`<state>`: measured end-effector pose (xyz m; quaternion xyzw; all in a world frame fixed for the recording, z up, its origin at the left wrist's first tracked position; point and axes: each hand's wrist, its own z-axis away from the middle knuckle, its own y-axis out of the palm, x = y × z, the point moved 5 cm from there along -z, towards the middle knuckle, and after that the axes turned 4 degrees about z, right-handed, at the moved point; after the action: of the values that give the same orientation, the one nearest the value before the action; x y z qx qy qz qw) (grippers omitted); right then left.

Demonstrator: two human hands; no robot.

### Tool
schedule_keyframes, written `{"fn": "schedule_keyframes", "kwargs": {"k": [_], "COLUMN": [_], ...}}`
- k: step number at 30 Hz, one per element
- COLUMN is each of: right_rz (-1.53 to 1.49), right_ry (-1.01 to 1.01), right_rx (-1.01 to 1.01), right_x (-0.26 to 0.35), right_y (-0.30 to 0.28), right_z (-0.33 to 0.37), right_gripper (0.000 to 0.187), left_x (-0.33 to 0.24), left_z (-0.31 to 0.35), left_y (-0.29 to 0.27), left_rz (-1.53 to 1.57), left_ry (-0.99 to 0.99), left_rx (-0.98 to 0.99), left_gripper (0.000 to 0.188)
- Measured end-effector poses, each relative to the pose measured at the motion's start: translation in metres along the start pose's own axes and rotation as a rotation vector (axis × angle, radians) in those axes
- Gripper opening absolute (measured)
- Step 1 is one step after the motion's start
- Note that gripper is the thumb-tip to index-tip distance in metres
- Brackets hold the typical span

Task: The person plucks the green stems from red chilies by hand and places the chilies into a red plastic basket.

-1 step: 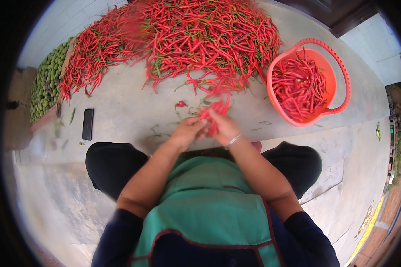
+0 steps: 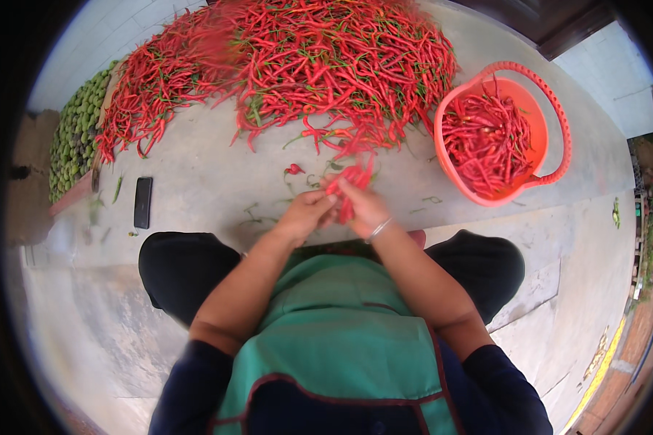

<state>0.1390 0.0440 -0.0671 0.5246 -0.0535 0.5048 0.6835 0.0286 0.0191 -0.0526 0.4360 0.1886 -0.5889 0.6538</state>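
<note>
Red everywhere: a big spread of chillies (image 2: pixel 348 69) with green stems mixed in covers the floor (image 2: pixel 203 156) beyond the person, so probably loads left to get through. Nearer in, the left hand (image 2: pixel 306 215) has its fingers bunched up against a small handful of red chillies (image 2: pixel 358 174); too blurry to tell if they're pinching anything. The right hand's (image 2: pixel 368 210) fingers are clamped around that handful. Over on the right, a coral plastic basket (image 2: pixel 539 138) holds a decent mound of red chillies (image 2: pixel 486 141) with hardly any green showing, so that share looks done.

Other stuff, left to right: a heap of green produce (image 2: pixel 80 130), kind unclear, then a lone green chilli (image 2: pixel 117 189) near a dark phone (image 2: pixel 144 203) lying flat. Stem scraps (image 2: pixel 251 214) and a loose red chilli (image 2: pixel 294 170) sit short of the big spread, minor clutter at most. The basket's handle (image 2: pixel 561 138) leans right, so mostly out of the way.
</note>
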Motion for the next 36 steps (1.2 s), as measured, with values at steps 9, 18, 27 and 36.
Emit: {"fn": "schedule_keyframes", "kwargs": {"k": [9,18,27,36], "right_rz": [0.441,1.285,-0.15,0.631], "right_ry": [-0.351,-0.994,-0.784,-0.347], "right_rx": [-0.216,-0.302,-0.65,-0.297], "right_x": [0.01,0.053,0.213,0.075], "right_y": [0.009,0.002,-0.08,-0.054], "right_z": [0.004,0.045,0.062,-0.003], "right_gripper": [0.023,0.025,0.039,0.036], "left_x": [0.004,-0.005,0.069,0.0], "left_z": [-0.021,-0.026,-0.055,-0.073], "left_y": [0.0,0.043,0.002,-0.092], "left_rz": [-0.439,-0.01,-0.896,-1.183], "left_ry": [0.181,-0.196,0.201,0.501], "left_rx": [-0.129,0.017,0.279,-0.848], "left_gripper": [0.023,0.022,0.019,0.029]}}
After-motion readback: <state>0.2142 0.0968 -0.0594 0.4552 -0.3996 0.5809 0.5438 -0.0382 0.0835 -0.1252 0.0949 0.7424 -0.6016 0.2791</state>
